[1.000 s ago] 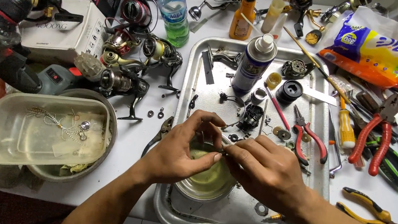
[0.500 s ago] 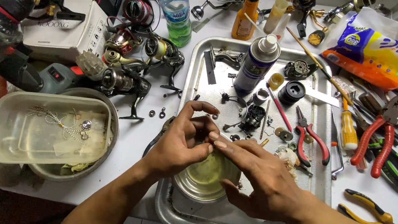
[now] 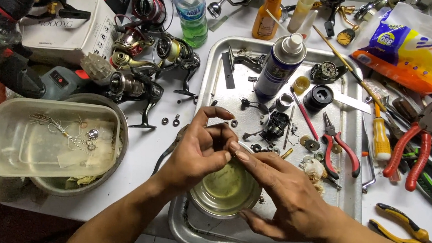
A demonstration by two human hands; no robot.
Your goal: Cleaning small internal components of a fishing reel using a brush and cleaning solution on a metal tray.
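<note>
Our left hand (image 3: 200, 151) and right hand (image 3: 282, 200) meeting fingertip to fingertip above the small bowl of yellowish liquid (image 3: 225, 190), whatever we pinch too small to tell, bowl at the near end of the metal tray (image 3: 191, 229), spray can (image 3: 279, 67) upright at its far end, red-handled pliers (image 3: 340, 145) right of the bowl.

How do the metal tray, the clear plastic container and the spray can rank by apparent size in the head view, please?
1. Metal tray, clearly largest.
2. Clear plastic container.
3. Spray can, smallest; it stands upright toward the camera, so its length looks shortened.
</note>
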